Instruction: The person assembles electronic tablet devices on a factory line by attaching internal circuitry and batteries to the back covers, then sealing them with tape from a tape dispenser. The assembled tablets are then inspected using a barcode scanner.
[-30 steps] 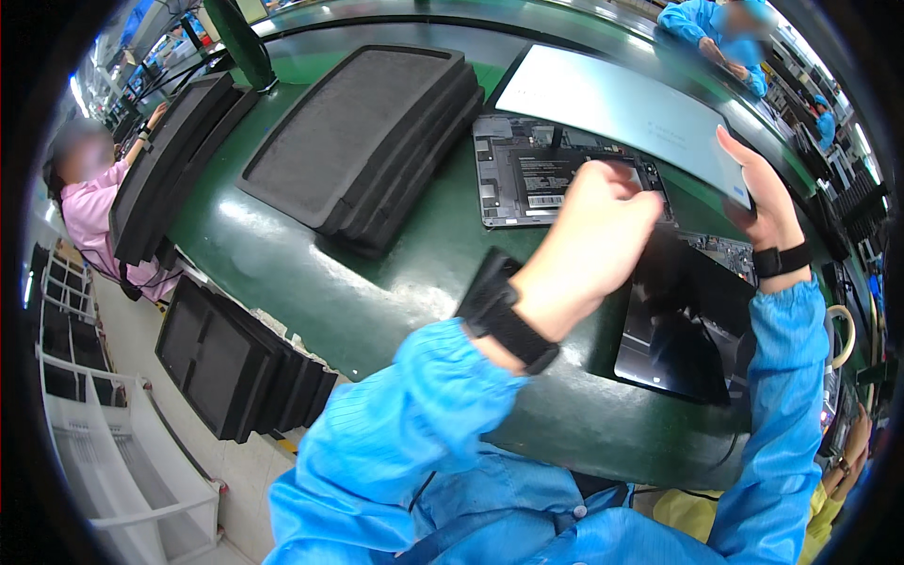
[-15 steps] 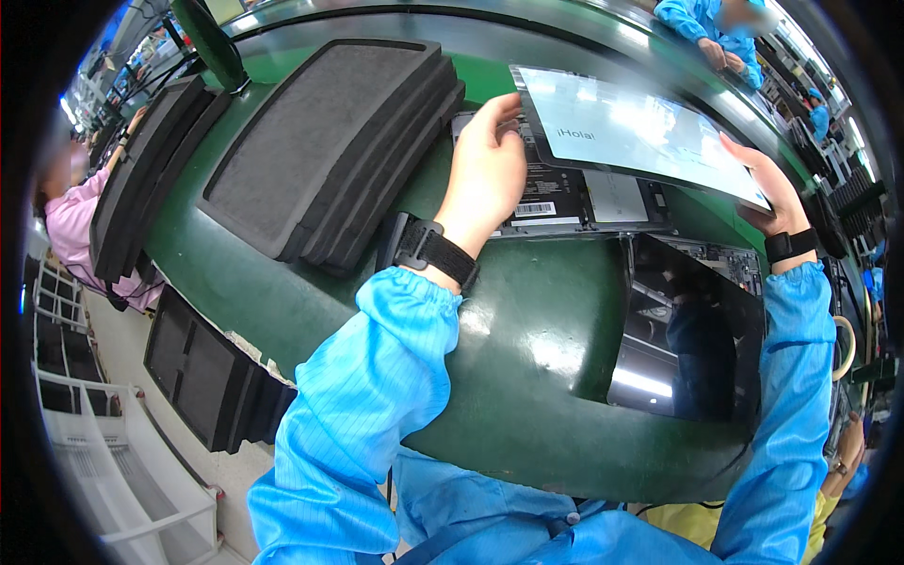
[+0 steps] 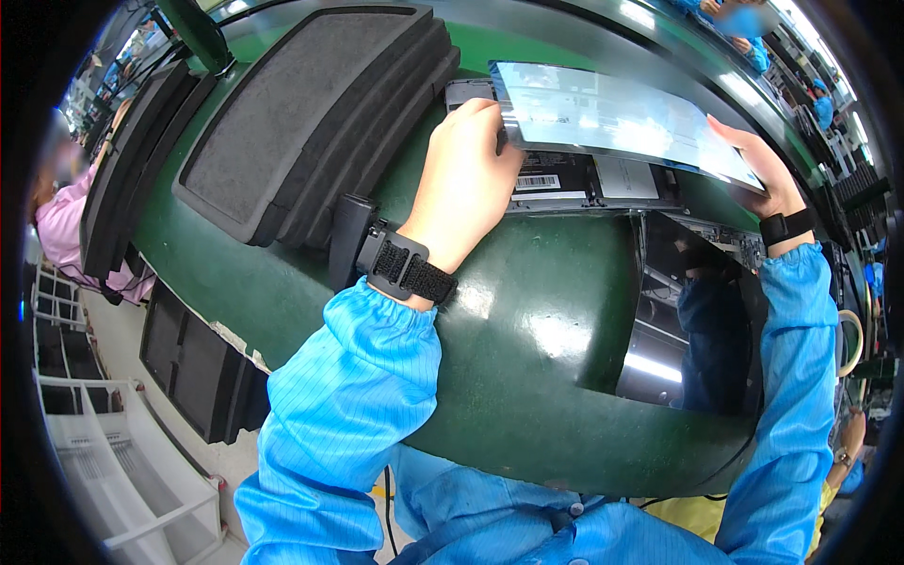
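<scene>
A lit tablet screen (image 3: pixel 603 113) is tilted above an opened tablet body (image 3: pixel 621 181), whose battery and metal plates show below it. My right hand (image 3: pixel 770 174) grips the screen's right edge, thumb on the glass and fingers under it. At the screen's left edge is my left hand (image 3: pixel 466 174), its fingers curled inward. The fingertips are partly hidden, so what they pinch cannot be made out. Nearer me, on the green bench (image 3: pixel 527 377), lies a dark glossy screen panel (image 3: pixel 692 330), with circuit parts exposed along its far edge.
Stacked black foam trays (image 3: pixel 311 104) stand left of the tablet body, and more trays (image 3: pixel 132 160) are farther left. A dark tray stack (image 3: pixel 193 363) sits below the bench edge, near a white plastic crate (image 3: pixel 141 471). Co-workers sit at left and far right.
My left hand has come in to the screen's left edge, with its fingers curling more. The lit screen has shifted slightly left and its text has blurred. My right hand keeps its grip.
</scene>
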Demonstrator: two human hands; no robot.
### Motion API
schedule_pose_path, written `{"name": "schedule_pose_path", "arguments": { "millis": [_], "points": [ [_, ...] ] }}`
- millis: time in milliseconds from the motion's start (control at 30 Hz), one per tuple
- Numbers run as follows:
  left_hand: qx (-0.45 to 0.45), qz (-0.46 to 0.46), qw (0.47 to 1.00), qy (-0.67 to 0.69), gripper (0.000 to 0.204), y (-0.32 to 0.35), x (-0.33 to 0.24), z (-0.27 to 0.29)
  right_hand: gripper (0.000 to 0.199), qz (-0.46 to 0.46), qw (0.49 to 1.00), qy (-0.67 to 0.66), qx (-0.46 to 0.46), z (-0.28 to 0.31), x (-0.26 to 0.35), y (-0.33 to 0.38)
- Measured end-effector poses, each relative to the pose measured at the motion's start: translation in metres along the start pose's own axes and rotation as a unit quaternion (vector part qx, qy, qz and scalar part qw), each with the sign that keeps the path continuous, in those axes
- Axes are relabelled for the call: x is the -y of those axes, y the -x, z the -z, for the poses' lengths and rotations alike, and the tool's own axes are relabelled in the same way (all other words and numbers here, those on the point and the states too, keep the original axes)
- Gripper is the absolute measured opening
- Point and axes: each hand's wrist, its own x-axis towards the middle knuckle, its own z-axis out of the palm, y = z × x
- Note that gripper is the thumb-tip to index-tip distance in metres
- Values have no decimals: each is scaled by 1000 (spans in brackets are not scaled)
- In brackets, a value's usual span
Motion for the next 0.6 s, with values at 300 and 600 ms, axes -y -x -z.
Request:
{"name": "schedule_pose_path", "arguments": {
  "millis": [300,600],
  "points": [
    [6,-56,998,-41,23,2,-7,2,29,-16,999,39,-25,1,-6,0],
    [-17,-86,994,-70,24,2,1,-1,36,28,997,62,26,-8,-5,8]
  ]
}}
